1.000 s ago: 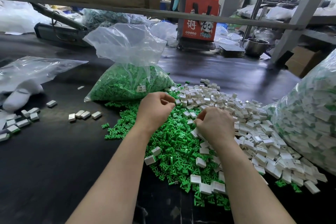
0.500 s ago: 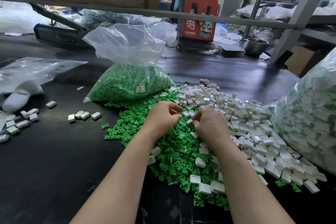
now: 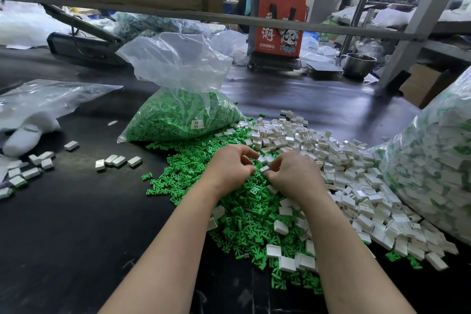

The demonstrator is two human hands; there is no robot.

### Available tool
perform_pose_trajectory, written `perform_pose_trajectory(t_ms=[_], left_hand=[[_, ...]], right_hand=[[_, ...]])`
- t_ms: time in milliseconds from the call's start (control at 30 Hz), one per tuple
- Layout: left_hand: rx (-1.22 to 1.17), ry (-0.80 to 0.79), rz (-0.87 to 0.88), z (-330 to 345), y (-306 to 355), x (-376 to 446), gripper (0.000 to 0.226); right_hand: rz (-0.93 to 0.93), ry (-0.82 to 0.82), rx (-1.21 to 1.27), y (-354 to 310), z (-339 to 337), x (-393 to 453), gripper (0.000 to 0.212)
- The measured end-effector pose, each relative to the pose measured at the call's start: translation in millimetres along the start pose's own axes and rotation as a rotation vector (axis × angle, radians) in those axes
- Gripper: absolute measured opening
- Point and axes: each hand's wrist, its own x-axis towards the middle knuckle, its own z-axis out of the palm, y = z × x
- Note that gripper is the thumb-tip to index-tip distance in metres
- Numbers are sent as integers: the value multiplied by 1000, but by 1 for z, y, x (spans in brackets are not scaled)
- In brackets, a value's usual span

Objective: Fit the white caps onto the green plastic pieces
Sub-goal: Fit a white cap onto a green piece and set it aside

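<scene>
White cap [image 3: 264, 169] now pinched btwn both hands; hands moved together.

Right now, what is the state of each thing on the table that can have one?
Left hand: fingers curled, pinching at a small white piece.
Right hand: pinching the same white piece.
Bag of green pieces: open at top.
Metal pot: upright.
Green pile: loose, spread.
White caps: loose heap.

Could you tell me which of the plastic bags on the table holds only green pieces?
The open-topped clear bag standing behind the loose green pile. The large bag at the right edge holds white and green parts mixed, and the bag at left lies nearly flat.
</scene>
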Motion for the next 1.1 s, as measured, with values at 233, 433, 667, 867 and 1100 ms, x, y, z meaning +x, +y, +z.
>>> perform_pose_trajectory(t_ms=[233,433,667,867,1100], left_hand=[[-165,9,-31,-6,0,-2,22],[-712,-106,-104,-9,8,-3,10],[-699,188,-121,-18,-1,0,18],[-550,304,18,-21,-1,-1,21],[-508,364,111,-21,1,-2,21]], right_hand=[[-61,123,338,3,1,-3,18],[-258,366,589,-17,-1,-11,33],[-257,157,404,-13,4,-5,27],[-267,1,3,-19,9,-5,22],[-234,55,44,-17,13,-5,10]])
